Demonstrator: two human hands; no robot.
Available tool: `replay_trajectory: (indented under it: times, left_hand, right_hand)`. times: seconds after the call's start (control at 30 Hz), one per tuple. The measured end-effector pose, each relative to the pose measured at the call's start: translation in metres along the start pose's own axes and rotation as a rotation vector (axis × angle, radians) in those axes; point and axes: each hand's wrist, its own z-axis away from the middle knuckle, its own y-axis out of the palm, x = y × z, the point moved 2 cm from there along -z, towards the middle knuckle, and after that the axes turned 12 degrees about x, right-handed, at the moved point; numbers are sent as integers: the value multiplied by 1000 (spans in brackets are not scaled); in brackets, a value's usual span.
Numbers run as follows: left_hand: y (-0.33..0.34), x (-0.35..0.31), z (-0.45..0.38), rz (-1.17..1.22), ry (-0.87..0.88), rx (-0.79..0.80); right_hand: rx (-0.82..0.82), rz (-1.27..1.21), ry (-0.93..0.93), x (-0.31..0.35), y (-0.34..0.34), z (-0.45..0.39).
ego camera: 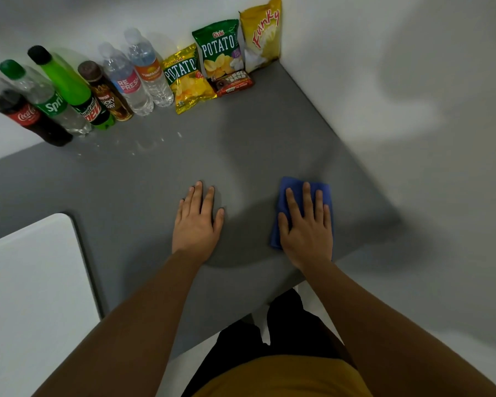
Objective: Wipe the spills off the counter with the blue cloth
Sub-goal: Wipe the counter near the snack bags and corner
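Grey counter [143, 179]: right hand [305, 227] flat, fingers spread, pressing on folded blue cloth [294, 186] at 4 o'clock; left hand [196, 222] flat and empty at centre, fingers extended. Spills [146, 144], clear droplets, at 11 o'clock, well apart from the cloth. Row of bottles [69, 96] and snack bags [218, 55] along the wall, 10 to 1 o'clock.

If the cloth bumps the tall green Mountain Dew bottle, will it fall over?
Probably, if hit high up. The Mountain Dew bottle is tall and narrow, so it looks tippy. It seems nearly full, so a light nudge may only slide it. Once down, its round body would likely roll on the counter.
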Motion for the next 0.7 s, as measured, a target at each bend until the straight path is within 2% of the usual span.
replay_trajectory:
  times: [0.2,0.4,0.7]
  left_hand:
    - [-2,-2,0,19,1,13]
    - [-1,0,1,13,9,21]
    - [-1,0,1,19,8,27]
  right_hand:
    - [-3,33,42,1,19,49]
    - [-25,60,26,39,50,95]
    - [-36,66,31,71,50,73]
